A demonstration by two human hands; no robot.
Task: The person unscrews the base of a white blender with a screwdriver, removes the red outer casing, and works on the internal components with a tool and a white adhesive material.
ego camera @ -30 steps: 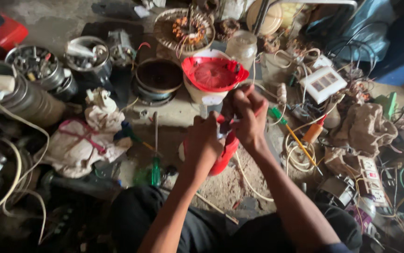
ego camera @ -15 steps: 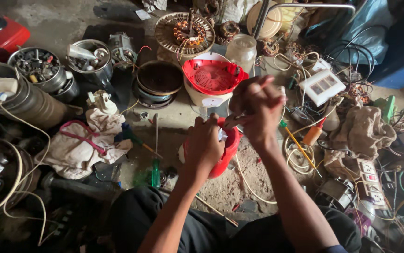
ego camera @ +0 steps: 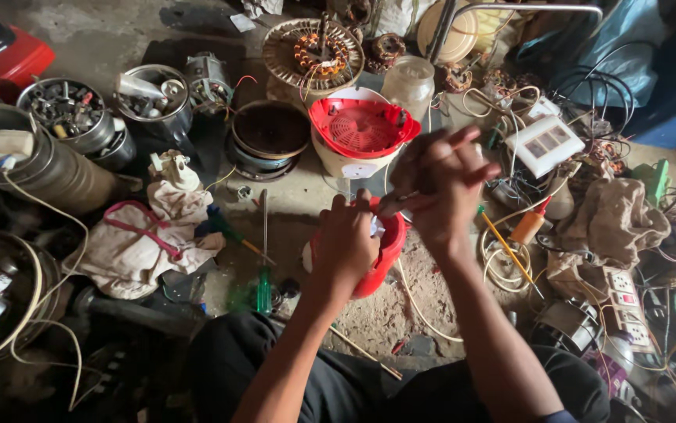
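Gripping the red plastic housing point(ego camera: 381, 254) from above, the left hand point(ego camera: 346, 247) stays put, while the right hand point(ego camera: 440, 192) has risen since half a second ago, clenched on a thin metal tool point(ego camera: 395, 202). This rounded housing sits on gritty concrete just below the glossy red-lidded white appliance point(ego camera: 357, 133).

Bare floor patch point(ego camera: 432, 305) below hemmed by screwdriver point(ego camera: 264, 258), yellow pencil point(ego camera: 502, 247), white wire point(ego camera: 416, 301).

arms point(ego camera: 479, 329): bare | sleeve point(ego camera: 561, 417): dark blue edge | trousers point(ego camera: 228, 352): black
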